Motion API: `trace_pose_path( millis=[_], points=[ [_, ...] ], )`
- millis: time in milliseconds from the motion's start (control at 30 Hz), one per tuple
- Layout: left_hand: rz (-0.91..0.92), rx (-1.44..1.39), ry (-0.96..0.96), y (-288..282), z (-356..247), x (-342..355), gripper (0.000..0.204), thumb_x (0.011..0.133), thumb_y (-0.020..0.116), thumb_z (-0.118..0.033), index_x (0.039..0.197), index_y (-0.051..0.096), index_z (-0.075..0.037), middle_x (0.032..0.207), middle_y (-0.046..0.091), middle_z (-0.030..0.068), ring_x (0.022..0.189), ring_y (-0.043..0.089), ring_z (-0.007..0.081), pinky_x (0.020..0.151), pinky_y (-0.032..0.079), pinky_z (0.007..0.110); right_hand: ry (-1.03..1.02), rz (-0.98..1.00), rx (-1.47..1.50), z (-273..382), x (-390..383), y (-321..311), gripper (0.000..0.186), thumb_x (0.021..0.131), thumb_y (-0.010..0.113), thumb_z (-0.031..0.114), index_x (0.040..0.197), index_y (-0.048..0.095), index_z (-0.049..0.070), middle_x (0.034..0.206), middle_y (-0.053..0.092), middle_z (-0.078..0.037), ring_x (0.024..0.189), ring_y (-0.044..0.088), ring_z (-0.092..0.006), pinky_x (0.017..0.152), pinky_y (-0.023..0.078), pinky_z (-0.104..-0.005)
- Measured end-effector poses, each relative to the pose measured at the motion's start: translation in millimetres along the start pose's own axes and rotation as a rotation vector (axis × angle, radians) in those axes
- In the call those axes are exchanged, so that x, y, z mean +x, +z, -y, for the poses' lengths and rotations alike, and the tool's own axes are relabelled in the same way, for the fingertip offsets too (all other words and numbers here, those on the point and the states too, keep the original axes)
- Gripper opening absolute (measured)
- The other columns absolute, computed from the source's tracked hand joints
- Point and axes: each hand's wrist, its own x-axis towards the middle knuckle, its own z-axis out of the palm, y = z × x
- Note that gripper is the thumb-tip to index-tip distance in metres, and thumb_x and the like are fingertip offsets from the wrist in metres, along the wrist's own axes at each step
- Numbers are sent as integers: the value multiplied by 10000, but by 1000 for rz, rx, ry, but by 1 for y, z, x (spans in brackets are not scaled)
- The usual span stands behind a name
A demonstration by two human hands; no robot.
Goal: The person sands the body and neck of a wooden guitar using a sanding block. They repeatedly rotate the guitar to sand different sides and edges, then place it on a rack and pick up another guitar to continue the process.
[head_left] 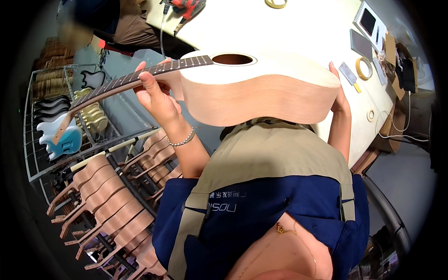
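- An acoustic guitar (259, 103) of pale, matte wood is held in front of the person's waist, by the near edge of a cream worktable (298, 28).
- Its broad side, light tan with fine grain, faces the person and curves gently in at the waist; the whitish top faces upward and carries a round, dark-ringed sound hole (232, 59).
- A dark fretboard (140, 76) with metal frets and small pale dots runs along the neck to a plain wooden headstock (63, 128) with holes.
- The long axis runs left to right across the person: headstock to the lower left, rounded body end to the right.
- The left hand (157, 95) grasps the neck near the body, thumb on the near side.
- The right hand (340, 95) touches the right end; its fingers are partly hidden, so I cannot tell how firmly they grip.
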Motion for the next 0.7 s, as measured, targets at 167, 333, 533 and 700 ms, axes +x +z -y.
trace_pose_path(
  millis=[167, 333, 533, 700],
  points=[
    [14, 30, 16, 8, -5, -5, 549, 812, 617, -442, 1113, 415, -29, 806, 647, 196, 686, 617, 129, 533, 398, 158, 16, -79, -12, -13, -4, 2, 862, 831, 330, 664, 1370, 256, -5, 1385, 299, -230, 1293, 287, -294, 1050, 235, -401],
    [172, -20, 11, 5, -12, -4, 614, 850, 610, -299, 1277, 291, 7, 986, 591, 273, 866, 622, 247, 723, 475, 258, 75, 202, 196, -24, 8, -16, 740, 852, 425, 536, 1341, 315, -9, 1339, 389, -188, 1233, 386, -253, 1007, 313, -346],
    [422, -284, 96, 25, -27, 1, 732, 860, 526, -1, 1408, 42, -41, 1285, 383, 323, 1138, 481, 404, 912, 441, 407, -243, 427, 349, -41, 25, -28, 776, 662, 734, 203, 1299, 344, -6, 1198, 489, -96, 1073, 496, -214, 880, 429, -334],
    [450, -248, 151, 40, -20, -11, 806, 899, 535, -259, 1412, -85, -219, 1263, 443, 269, 1050, 563, 300, 754, 489, 273, -366, 116, 40, -62, 31, -10, 619, 545, 809, 8, 1106, 564, 101, 997, 575, -9, 907, 538, -162, 760, 493, -329]
  ],
)
